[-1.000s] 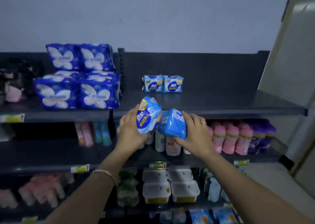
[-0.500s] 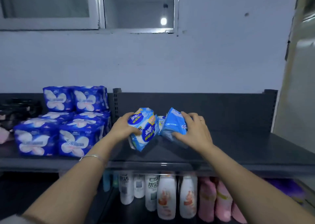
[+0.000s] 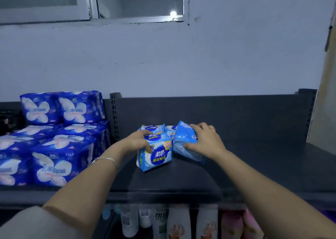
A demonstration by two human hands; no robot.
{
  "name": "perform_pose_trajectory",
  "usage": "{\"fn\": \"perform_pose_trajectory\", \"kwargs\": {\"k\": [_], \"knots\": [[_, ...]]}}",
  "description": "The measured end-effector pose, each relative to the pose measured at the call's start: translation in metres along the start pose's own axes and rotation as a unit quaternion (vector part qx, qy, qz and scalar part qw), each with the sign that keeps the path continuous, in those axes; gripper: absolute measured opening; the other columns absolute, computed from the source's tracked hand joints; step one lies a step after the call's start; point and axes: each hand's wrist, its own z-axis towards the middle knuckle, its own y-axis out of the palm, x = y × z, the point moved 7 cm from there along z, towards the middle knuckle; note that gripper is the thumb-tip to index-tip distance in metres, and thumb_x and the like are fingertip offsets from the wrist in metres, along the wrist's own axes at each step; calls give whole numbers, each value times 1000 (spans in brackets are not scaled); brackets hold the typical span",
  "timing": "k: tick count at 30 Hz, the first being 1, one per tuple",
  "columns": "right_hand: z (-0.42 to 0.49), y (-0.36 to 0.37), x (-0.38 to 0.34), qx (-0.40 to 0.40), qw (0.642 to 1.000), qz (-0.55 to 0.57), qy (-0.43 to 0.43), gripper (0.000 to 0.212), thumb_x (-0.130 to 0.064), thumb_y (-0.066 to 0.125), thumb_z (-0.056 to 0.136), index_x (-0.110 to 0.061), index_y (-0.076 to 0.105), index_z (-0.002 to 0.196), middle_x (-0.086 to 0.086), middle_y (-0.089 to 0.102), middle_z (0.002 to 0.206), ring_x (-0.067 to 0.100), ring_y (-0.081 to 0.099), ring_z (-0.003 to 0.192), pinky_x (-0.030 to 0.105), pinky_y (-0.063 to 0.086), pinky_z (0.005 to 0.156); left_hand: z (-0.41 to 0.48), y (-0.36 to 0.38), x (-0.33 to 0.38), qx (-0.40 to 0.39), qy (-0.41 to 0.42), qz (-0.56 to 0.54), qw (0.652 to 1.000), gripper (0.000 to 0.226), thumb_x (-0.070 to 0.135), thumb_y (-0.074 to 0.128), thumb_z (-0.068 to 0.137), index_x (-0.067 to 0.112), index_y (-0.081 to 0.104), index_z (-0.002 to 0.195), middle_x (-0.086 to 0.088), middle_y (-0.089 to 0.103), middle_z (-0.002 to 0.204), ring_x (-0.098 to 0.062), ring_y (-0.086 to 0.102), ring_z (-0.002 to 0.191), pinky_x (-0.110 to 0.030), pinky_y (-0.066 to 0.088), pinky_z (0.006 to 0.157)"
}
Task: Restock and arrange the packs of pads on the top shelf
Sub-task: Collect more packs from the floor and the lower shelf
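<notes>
**Two packs of pads, one in each hand, at the top shelf**

My left hand (image 3: 140, 141) grips a light blue pack (image 3: 156, 156) just left of the frame's centre. The fingers curl over its top and the thumb presses on its printed front. The pack stands on the top shelf (image 3: 254, 166) with its label facing me.

My right hand (image 3: 205, 142) holds a second pack (image 3: 183, 144) just to the right. The fingers wrap over its upper edge and the thumb sits against its lower side. This one is tilted, its top leaning toward the first pack and its low corner down at the shelf (whether the two packs touch, I cannot tell).

Behind them, against the dark back panel, the tops of two more small packs (image 3: 152, 127) show side by side.

A stack of dark blue packs (image 3: 60, 147) with white butterfly shapes fills the left of the frame. It sits on the same shelf level, beyond an upright post. A thin bracelet (image 3: 107, 159) circles my left wrist.

Along the bottom edge, bottles (image 3: 178, 222) stand on the shelf below, white in the middle and pink toward the right. At the upper left a window (image 3: 127, 0) is set in the pale wall, with a lit bulb (image 3: 173, 13) behind the glass.
</notes>
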Motion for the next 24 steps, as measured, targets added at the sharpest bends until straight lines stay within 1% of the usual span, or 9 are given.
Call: {"fn": "perform_pose_trajectory", "kwargs": {"k": [5,8,10,11,14,17,19,21,24], "knots": [[13,14,-2,-15,1000,-1,25,82,-53,67,76,-28,32,146,-1,41,133,26,35,124,38,40,100,30,13,-6,-66,10,101,993,68,-4,64,77,17,42,138,-7,47,132,-16,46,106,-21,38,83],[15,25,-3,-24,999,-12,35,83,-53,67,76,-27,31,146,0,41,132,26,35,124,38,40,101,40,11,-7,-85,22,141,986,69,1,61,78,22,40,140,-4,50,119,-16,48,103,-21,39,81],[16,26,-3,-17,999,-6,39,84,-52,68,76,-27,30,147,0,40,133,26,34,125,38,39,102,40,11,-3,-106,23,156,982,67,12,63,78,25,41,140,-4,54,110,-17,51,99,-22,41,84],[17,23,-3,-5,999,-3,38,86,-51,68,76,-26,28,148,0,39,134,26,33,126,38,38,103,39,9,2,-104,32,153,982,66,20,64,77,27,42,139,-4,55,114,-18,52,104,-24,41,91],[19,4,-9,52,998,-29,0,93,-48,70,76,-23,20,151,-1,35,141,26,28,130,38,34,105,36,-7,39,-27,115,35,992,63,39,63,81,20,44,139,-2,45,141,-20,44,128,-31,33,108],[16,-17,-23,123,987,-77,-71,89,-44,75,73,-18,32,146,0,39,141,26,28,130,43,36,103,31,-11,77,12,172,-111,979,57,39,54,93,17,36,143,-3,41,145,-20,44,128,-32,37,103],[11,-30,-29,187,970,-90,-128,83,-38,82,64,-15,45,135,3,50,129,29,36,121,48,45,94,28,2,92,-31,161,-172,971,63,43,54,91,23,29,146,-4,46,139,-20,51,113,-31,43,89],[7,-39,-32,239,949,-116,-171,82,-33,85,56,-14,47,127,5,54,120,28,39,115,48,49,89,26,19,98,-98,127,-224,961,68,47,59,87,32,25,144,-5,52,127,-20,54,100,-33,47,77],[0,-45,-31,268,923,-163,-221,82,-36,85,55,-14,48,125,3,50,119,28,38,115,43,48,91,27,38,99,-136,86,-288,944,63,45,64,85,39,30,137,-5,48,123,-24,56,104,-40,54,69]]}}
